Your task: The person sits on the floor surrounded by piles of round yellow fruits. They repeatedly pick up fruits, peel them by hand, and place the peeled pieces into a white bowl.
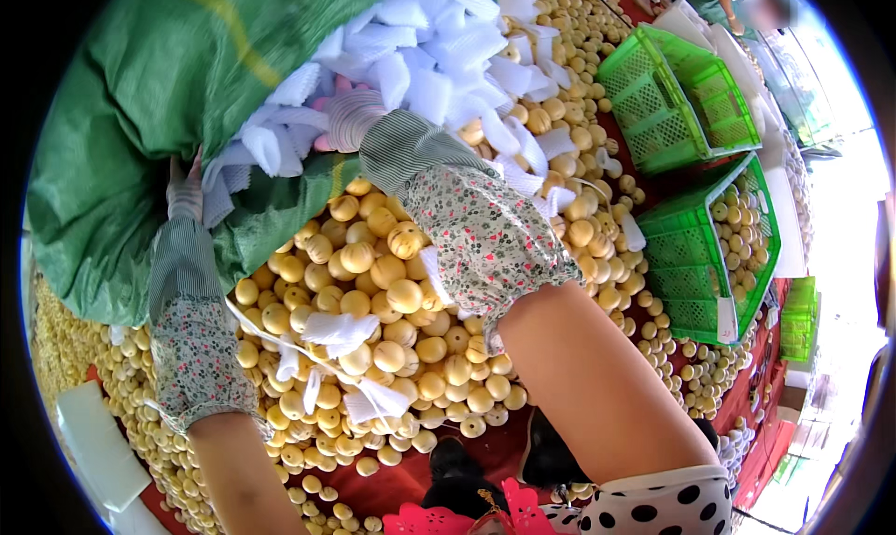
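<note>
A large green woven sack (133,115) leans at the upper left, its mouth spilling white foam net sleeves (434,59). My left hand (185,192), in a striped glove, grips the sack by the near edge of its mouth. Among the sleeves lies my gloved right hand (350,119), fingers spread and partly covered by foam; I see nothing held in it. Below the sack is a heap of round yellow melons (388,276), some with dark streaks. A few loose foam sleeves (341,332) and a white cord (280,340) rest on the heap.
Two green plastic crates (640,108) stand at the right, the nearer one (682,255) holding melons. White foam boards (98,437) lie at the lower left. Red sheeting (364,482) covers the floor around my shoes (455,465). Another person (728,3) is at the top right.
</note>
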Action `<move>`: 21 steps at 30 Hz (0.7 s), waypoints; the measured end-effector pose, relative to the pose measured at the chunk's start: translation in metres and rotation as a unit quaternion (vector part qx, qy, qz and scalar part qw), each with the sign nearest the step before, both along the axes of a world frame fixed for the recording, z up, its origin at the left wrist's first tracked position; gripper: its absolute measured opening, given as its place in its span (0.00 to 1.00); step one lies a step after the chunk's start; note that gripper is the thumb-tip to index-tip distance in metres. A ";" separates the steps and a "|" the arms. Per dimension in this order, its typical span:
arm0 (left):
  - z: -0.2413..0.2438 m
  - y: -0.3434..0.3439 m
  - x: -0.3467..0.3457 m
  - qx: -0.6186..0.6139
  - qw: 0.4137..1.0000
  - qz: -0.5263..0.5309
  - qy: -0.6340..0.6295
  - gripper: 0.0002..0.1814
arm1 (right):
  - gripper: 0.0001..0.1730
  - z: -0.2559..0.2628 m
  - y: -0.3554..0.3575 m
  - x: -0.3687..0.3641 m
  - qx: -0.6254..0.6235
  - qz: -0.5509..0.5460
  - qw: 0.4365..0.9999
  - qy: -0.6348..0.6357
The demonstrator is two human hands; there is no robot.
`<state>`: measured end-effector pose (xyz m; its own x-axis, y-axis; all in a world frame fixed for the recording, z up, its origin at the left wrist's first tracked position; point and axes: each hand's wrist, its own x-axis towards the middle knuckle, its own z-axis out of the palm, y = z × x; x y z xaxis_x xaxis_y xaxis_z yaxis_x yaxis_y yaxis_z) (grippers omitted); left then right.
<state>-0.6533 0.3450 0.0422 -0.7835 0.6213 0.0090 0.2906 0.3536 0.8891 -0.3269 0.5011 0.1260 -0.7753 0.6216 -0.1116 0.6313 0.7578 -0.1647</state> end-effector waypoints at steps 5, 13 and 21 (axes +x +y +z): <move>-0.020 -0.011 0.011 0.338 0.810 0.084 -0.472 0.27 | 0.35 0.003 -0.013 0.056 -0.033 0.038 0.999 -0.005; 0.056 -0.113 0.185 0.088 0.991 0.081 0.063 0.40 | 0.47 0.013 -0.069 0.148 -0.117 0.065 0.981 -0.140; 0.065 -0.261 0.402 0.141 0.957 0.252 0.017 0.27 | 0.37 0.014 -0.086 0.237 -0.269 -0.033 0.961 0.061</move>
